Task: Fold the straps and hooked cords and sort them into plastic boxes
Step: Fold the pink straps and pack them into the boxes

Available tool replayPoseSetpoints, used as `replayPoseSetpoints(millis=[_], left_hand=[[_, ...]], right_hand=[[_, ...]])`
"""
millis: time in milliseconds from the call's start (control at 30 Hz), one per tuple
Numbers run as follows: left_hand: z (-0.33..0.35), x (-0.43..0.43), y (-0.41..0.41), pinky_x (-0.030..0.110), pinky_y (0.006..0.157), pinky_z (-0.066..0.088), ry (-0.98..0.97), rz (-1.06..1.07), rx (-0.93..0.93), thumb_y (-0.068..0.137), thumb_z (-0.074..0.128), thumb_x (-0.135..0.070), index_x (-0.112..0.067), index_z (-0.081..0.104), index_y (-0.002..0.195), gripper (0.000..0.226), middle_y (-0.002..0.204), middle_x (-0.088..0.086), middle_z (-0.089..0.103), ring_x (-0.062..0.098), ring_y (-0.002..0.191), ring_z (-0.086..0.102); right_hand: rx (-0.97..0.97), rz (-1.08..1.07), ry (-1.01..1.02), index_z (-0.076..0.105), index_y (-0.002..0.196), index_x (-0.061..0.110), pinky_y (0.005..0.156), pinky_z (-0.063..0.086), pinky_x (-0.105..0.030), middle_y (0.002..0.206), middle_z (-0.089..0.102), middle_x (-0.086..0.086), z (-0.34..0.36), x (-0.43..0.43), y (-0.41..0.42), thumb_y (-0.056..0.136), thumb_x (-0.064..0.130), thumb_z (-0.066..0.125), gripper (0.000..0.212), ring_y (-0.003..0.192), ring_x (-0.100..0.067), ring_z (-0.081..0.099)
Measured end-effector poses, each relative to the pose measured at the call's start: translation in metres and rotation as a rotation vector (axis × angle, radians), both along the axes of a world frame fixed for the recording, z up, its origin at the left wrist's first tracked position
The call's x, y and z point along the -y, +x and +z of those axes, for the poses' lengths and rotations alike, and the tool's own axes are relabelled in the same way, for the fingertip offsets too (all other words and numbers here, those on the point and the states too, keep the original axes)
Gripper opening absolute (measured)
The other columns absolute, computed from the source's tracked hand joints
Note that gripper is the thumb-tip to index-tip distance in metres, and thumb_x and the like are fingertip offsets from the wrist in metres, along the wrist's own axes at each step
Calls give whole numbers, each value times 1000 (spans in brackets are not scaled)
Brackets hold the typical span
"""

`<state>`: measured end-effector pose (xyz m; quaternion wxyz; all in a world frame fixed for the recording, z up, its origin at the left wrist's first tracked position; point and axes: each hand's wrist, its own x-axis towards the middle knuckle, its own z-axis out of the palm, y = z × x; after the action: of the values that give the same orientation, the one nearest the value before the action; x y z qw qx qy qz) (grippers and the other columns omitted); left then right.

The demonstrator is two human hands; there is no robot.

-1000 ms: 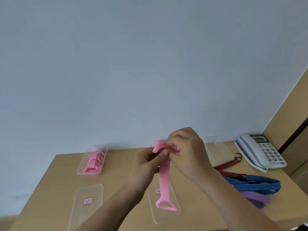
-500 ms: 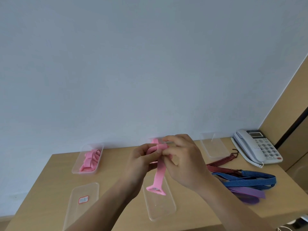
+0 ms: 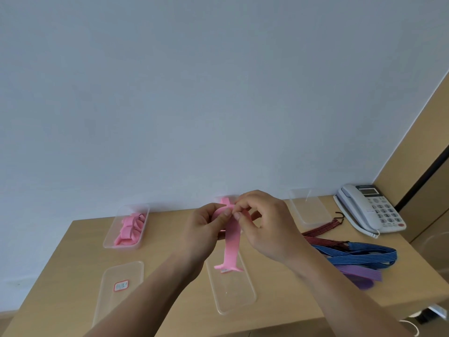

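Both hands are raised above the middle of the table with a pink strap (image 3: 232, 242) between them. My left hand (image 3: 206, 227) grips the rolled top of the strap, thumb pressed on it. My right hand (image 3: 264, 227) pinches the same rolled part from the right. The strap's free end hangs down and ends in a flat pink loop. A clear box (image 3: 110, 242) at the back left holds several folded pink straps (image 3: 131, 227). Red, blue and purple striped hooked cords (image 3: 359, 256) lie loose on the table's right side.
Two clear lids lie on the wooden table (image 3: 60, 259): one with a red-framed label (image 3: 121, 285) at the front left, one (image 3: 233, 293) under the hanging strap. An empty clear box (image 3: 308, 207) stands at the back right. A white desk phone (image 3: 369, 207) sits by the right wall.
The hanging length of the pink strap has become shorter as the top is rolled up between my hands. The view has shifted slightly.
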<state>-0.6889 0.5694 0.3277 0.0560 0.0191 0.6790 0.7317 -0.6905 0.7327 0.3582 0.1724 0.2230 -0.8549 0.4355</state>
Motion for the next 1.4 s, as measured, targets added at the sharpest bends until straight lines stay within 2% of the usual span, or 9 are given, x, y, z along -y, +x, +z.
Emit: replayPoseSetpoints(millis=[133, 300, 467, 533, 733, 933, 1100, 1267, 1400], left_hand=[[-2, 3, 0, 37, 82, 62, -16, 7, 4, 104, 58, -18, -8, 76, 106, 21, 101, 13, 79, 24, 92, 76], [-8, 6, 3, 32, 77, 60, -33, -26, -4, 106, 55, -15, -14, 80, 104, 25, 97, 10, 80, 21, 91, 75], [-12, 3, 5, 33, 76, 59, 78, -80, 43, 98, 69, -20, -15, 77, 113, 18, 104, 13, 79, 23, 91, 75], [-17, 3, 4, 40, 82, 59, 182, -104, 106, 84, 78, -21, -11, 71, 121, 39, 112, 19, 76, 28, 97, 75], [-23, -4, 5, 38, 75, 57, 210, -51, 325, 87, 76, -26, -6, 82, 98, 24, 96, 15, 78, 21, 79, 71], [-18, -7, 8, 42, 78, 53, 185, 13, 411, 93, 73, -33, -4, 81, 101, 30, 97, 18, 79, 20, 74, 72], [-12, -7, 10, 34, 73, 55, 174, 29, 383, 97, 68, -32, -4, 80, 101, 30, 95, 14, 80, 20, 73, 72], [-10, -3, 11, 36, 76, 53, 147, 37, 268, 97, 67, -22, -9, 84, 92, 22, 100, 24, 76, 22, 77, 67], [-9, -1, 14, 32, 81, 53, 206, -15, 225, 81, 74, -39, -12, 84, 97, 33, 98, 14, 78, 18, 85, 69]], right_hand=[[55, -2, 5, 68, 86, 13, 69, 55, -39, 85, 68, 7, 0, 4, 0, 87, 7, 69, 7, 78, -12, 64], [263, -5, 34, 61, 107, 21, 68, 57, -28, 90, 69, 12, 2, 0, -6, 84, 11, 73, 28, 70, -4, 65], [277, -29, 121, 74, 96, 20, 63, 47, -13, 74, 67, 19, 1, 1, -11, 85, 9, 68, 16, 66, 0, 62], [275, -60, 106, 74, 92, 20, 62, 42, -9, 64, 63, 27, 0, -1, -10, 84, 8, 68, 16, 64, 2, 61], [157, -132, 98, 75, 97, 17, 71, 42, -4, 89, 65, 19, -6, 0, -8, 83, 7, 71, 17, 78, 6, 60], [-66, -158, 146, 74, 92, 12, 69, 35, -1, 84, 55, 19, -15, 3, -7, 79, 0, 74, 18, 75, 15, 52], [-177, -186, 149, 73, 88, 12, 71, 37, -6, 86, 60, 15, -24, 6, -8, 78, -2, 75, 17, 75, 5, 47], [-251, -161, 110, 75, 87, 9, 67, 53, -30, 89, 67, 3, -29, 7, -5, 77, -7, 75, 19, 77, -9, 58], [-274, -143, 89, 75, 85, 8, 68, 54, -33, 89, 66, 1, -28, 8, -1, 73, -9, 76, 21, 80, -16, 62]])
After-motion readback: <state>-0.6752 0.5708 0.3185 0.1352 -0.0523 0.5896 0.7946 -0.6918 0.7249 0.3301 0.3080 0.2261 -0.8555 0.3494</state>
